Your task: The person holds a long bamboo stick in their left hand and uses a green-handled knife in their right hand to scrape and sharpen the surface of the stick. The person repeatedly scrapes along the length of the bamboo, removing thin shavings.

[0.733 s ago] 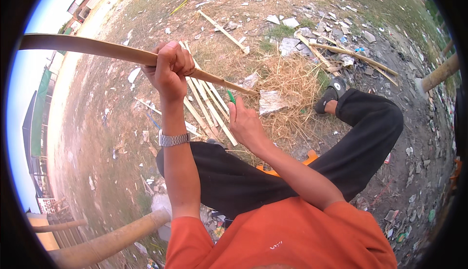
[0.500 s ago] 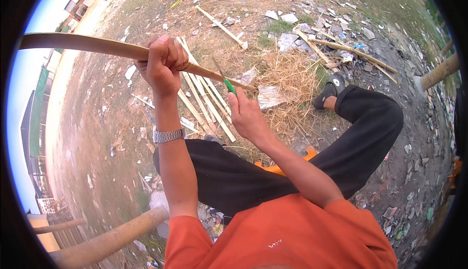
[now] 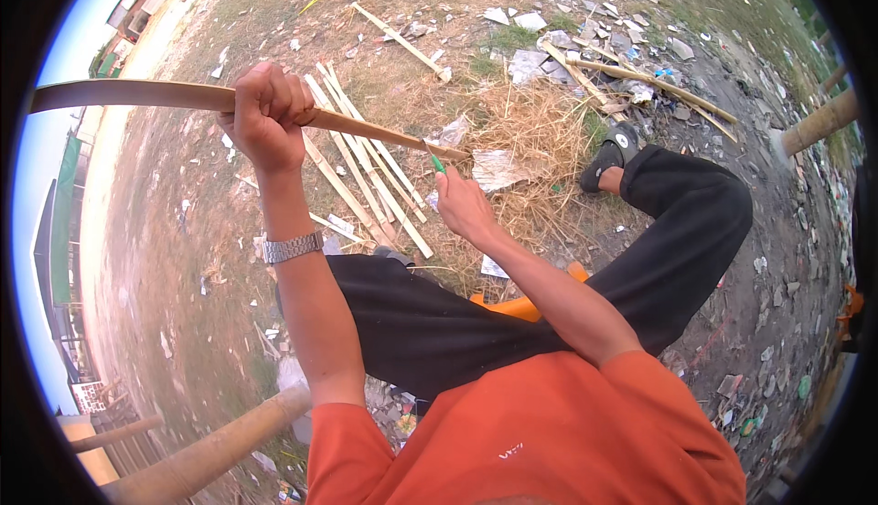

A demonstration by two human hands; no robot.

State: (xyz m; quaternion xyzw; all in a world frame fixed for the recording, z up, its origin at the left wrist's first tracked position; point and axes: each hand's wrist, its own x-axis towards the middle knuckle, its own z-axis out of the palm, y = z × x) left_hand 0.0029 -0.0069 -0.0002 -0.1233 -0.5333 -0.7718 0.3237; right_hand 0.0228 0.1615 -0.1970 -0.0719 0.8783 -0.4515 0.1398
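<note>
Head view: the strip (image 3: 192, 94), a long, flat, pale brown length, entered at the rim between 9 and 10 o'clock. It ran rightward through the left hand (image 3: 268, 116), sloping gently down to its far end at 12 o'clock, just above centre. The pole (image 3: 215, 443) lay at an angle toward 7 o'clock.

The left hand was at 10 o'clock. Its fingers were closed around the strip, the knuckles uppermost. A metal watch (image 3: 293, 247) was fitted on the left wrist, at 9 o'clock.

Loose strips (image 3: 395, 199) lay roughly side by side on the ground at 10 to 11 o'clock, below the held strip. A lone strip (image 3: 401, 41) lay apart from them, near 12 o'clock.

The knife (image 3: 437, 165) was at 12 o'clock, close to centre, its green handle pointing toward the strip's far end. The blade was hard to make out; contact with the strip could not be confirmed. The right hand (image 3: 465, 205) was just below the knife, its fingers closed on the handle, the index finger and thumb toward the strip.

A crumpled sheet (image 3: 498, 169) lay at 1 o'clock, beside the straw (image 3: 540, 130). An orange item (image 3: 512, 308) showed between the legs at 4 to 5 o'clock. A dark shoe (image 3: 615, 153) was at 2 o'clock, with sticks (image 3: 679, 93) beyond it. The right pole (image 3: 823, 125) was between 2 and 3 o'clock.
</note>
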